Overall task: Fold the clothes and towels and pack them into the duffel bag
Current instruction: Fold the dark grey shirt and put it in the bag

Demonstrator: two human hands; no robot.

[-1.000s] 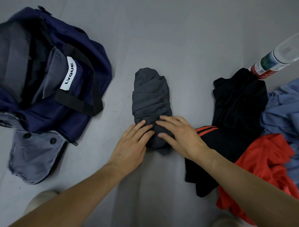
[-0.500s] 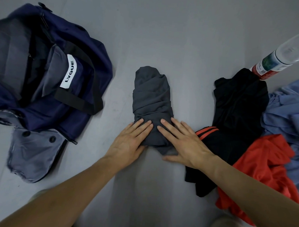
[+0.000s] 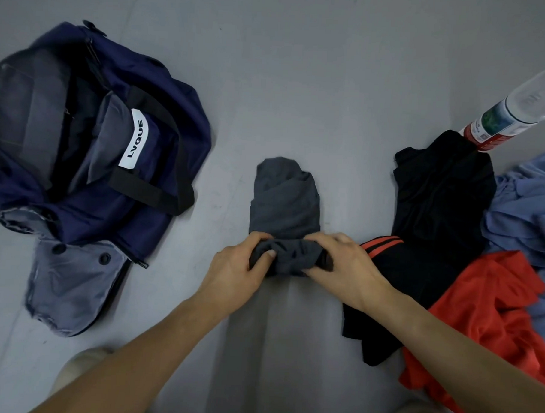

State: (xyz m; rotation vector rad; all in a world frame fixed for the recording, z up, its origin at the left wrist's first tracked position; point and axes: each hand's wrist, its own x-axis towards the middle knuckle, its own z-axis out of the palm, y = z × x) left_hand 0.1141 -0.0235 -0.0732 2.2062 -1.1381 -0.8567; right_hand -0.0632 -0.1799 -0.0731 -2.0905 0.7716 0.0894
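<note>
- Grey garment [image 3: 285, 203] lies in the middle of the floor [image 3: 302, 67], folded into a narrow strip running away from me, with its near end rolled into a thick bundle
- My left hand [image 3: 231, 271] grips the left end of that roll, thumb pressed on the near side and fingers curled over the far side
- My right hand [image 3: 346, 269] grips the right end of the same roll, fingers curled over it; my hands sit close together with only the roll between them
- Toward the left edge of the floor lies the navy duffel bag [image 3: 163, 114], open and well apart from the grey garment, with a white label [image 3: 133, 141] reading LVQUE
- A black garment [image 3: 440, 195] with red stripes lies just beside my right hand
- A red garment [image 3: 491, 309] overlaps its near part, and a blue garment [image 3: 527, 205] is bunched at the right edge
- A clear bottle [image 3: 512, 113] meets the far tip of the black garment; I cannot tell whether it stands or lies
</note>
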